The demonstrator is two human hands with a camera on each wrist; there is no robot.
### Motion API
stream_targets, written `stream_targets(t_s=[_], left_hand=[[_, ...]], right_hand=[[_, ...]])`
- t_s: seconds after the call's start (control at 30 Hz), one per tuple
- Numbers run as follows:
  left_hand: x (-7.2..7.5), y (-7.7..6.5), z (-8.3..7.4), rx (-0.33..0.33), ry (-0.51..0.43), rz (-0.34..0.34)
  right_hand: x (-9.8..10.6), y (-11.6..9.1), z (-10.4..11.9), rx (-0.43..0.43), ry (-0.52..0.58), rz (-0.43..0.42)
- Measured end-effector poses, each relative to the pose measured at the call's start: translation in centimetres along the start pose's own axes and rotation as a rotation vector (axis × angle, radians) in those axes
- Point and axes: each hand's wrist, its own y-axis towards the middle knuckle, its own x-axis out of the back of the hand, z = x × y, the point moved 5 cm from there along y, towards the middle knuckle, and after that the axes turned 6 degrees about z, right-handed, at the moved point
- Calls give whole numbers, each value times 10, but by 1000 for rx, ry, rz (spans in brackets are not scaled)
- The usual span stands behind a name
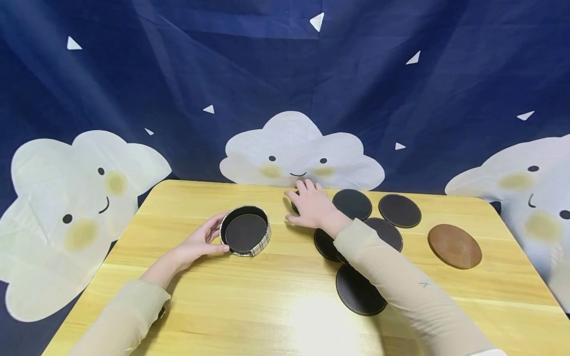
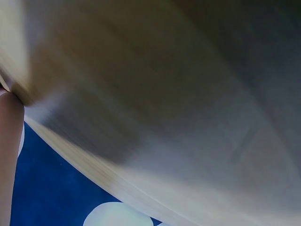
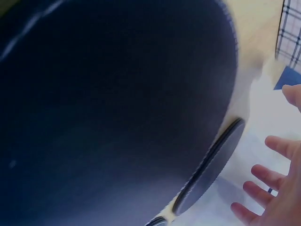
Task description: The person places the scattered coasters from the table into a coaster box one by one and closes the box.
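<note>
My left hand grips a round coaster holder from its left side, thumb at the front and fingers behind. Plaid covers its outer wall; the inside is dark. Over at the far middle of the table, my right hand spreads its fingers above a dark round coaster, mostly hidden beneath it. The right wrist view shows those fingers apart, with a large black coaster close to the camera. In the left wrist view, one finger shows beside a blurred surface.
Several more dark coasters lie around my right forearm, including ones at the back, back right and front. A brown disc lies at the right of the wooden table. A blue cloud-print cloth hangs behind.
</note>
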Motion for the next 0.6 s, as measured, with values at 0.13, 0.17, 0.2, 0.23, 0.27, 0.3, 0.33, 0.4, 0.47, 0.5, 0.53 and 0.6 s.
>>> stream_targets(t_s=[0.13,0.17,0.2,0.23,0.27,0.3,0.33,0.4,0.47,0.5,0.53,0.6], left_hand=[[1,1,0,6,4,-8],[1,1,1,7,5,-9],[1,1,1,8,6,-12],[1,1,1,10,5,-14],[1,1,1,11,3,-14],[1,1,1,11,0,-14],[1,1,1,12,-2,-13],[1,1,0,12,-4,-12],[0,0,-1,13,-9,-10],[0,0,-1,13,-8,-9],[0,0,-2,17,-8,-10],[-1,-1,-1,28,-9,-12]], right_hand=[[-6,0,-10,-31,24,34],[-7,0,-12,-39,27,41],[-8,0,-14,-50,28,48],[-9,0,-16,-61,28,57],[-10,0,-18,-72,27,65],[-11,0,-20,-82,28,71],[-12,0,-21,-91,31,78],[-14,0,-24,-105,37,90],[-16,0,-26,-114,46,99],[-16,0,-27,-117,54,102],[-17,-1,-28,-121,60,104],[-17,-1,-29,-128,70,108]])
